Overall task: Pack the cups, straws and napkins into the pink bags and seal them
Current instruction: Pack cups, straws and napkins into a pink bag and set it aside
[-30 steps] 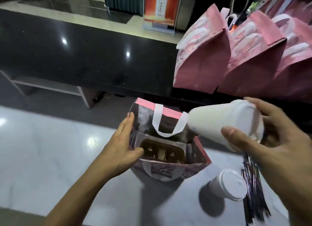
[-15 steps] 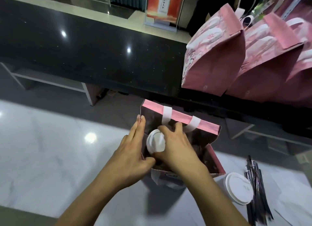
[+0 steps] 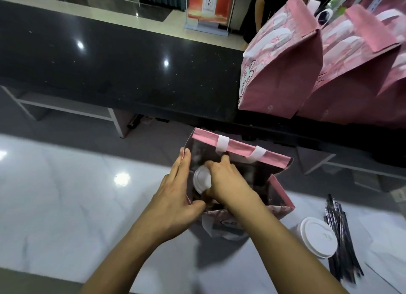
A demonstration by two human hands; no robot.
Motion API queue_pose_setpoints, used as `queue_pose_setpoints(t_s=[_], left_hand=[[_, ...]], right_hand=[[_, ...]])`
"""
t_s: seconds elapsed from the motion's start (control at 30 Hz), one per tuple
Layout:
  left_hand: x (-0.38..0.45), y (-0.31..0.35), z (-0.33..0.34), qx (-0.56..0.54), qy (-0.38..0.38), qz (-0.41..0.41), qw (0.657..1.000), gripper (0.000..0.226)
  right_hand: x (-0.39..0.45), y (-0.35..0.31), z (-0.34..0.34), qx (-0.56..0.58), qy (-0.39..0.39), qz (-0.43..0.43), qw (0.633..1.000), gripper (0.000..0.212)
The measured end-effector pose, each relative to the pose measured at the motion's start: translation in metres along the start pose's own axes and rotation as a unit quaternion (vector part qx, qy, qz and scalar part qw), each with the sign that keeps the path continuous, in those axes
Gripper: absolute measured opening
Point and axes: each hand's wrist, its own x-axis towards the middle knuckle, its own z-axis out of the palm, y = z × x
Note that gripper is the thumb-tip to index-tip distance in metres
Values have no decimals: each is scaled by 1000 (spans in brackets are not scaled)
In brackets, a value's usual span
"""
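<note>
An open pink bag (image 3: pixel 282 198) with white handles stands on the white marble counter (image 3: pixel 66 194). My left hand (image 3: pixel 173 197) holds the bag's left wall, fingers along the edge and thumb hooked over the near rim. My right hand (image 3: pixel 226 181) is inside the bag and grips a white lidded cup (image 3: pixel 201 180), whose lid shows between the two hands. A second white lidded cup (image 3: pixel 316 236) stands on the counter to the right of the bag. Beside it lies a bundle of dark wrapped straws (image 3: pixel 342 245). The bag's bottom is hidden by my hands.
Several closed pink bags (image 3: pixel 283 74) stand on the raised black counter (image 3: pixel 109 63) at the back right. White paper (image 3: pixel 386 260) lies at the right edge under the straws. A person in dark clothes (image 3: pixel 254 14) stands behind the black counter.
My right hand carried the white cup from above the counter down into the open bag. The left hand kept its hold on the bag's left side.
</note>
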Motion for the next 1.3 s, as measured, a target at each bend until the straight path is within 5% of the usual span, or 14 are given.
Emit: queue_pose_setpoints(t_s=[0.33, 0.9, 0.97, 1.07, 1.13, 1.2, 1.23, 1.3], left_hand=[[0, -2, 3, 7, 3, 14, 1000, 104], [1, -3, -4, 0, 4, 13, 1000, 103], [1, -1, -5, -1, 5, 15, 1000, 104], [3, 3, -5, 2, 8, 14, 1000, 108], [4, 4, -5, 3, 11, 11, 1000, 107], [4, 3, -6, 5, 13, 13, 1000, 106], [4, 3, -7, 3, 13, 15, 1000, 107], [3, 2, -7, 1, 11, 20, 1000, 108]], right_hand=[[-6, 5, 12, -27, -67, -14, 997, 68], [-21, 0, -5, 83, -21, -55, 995, 92], [-49, 12, -26, 129, 12, -70, 989, 79], [-98, 44, -56, 313, 82, -88, 942, 30], [-123, 77, -61, 398, 190, -56, 896, 13], [-131, 122, -42, 346, 297, 50, 888, 11], [-130, 144, -27, 263, 312, 133, 903, 18], [-131, 178, 9, 133, 195, 285, 929, 60]])
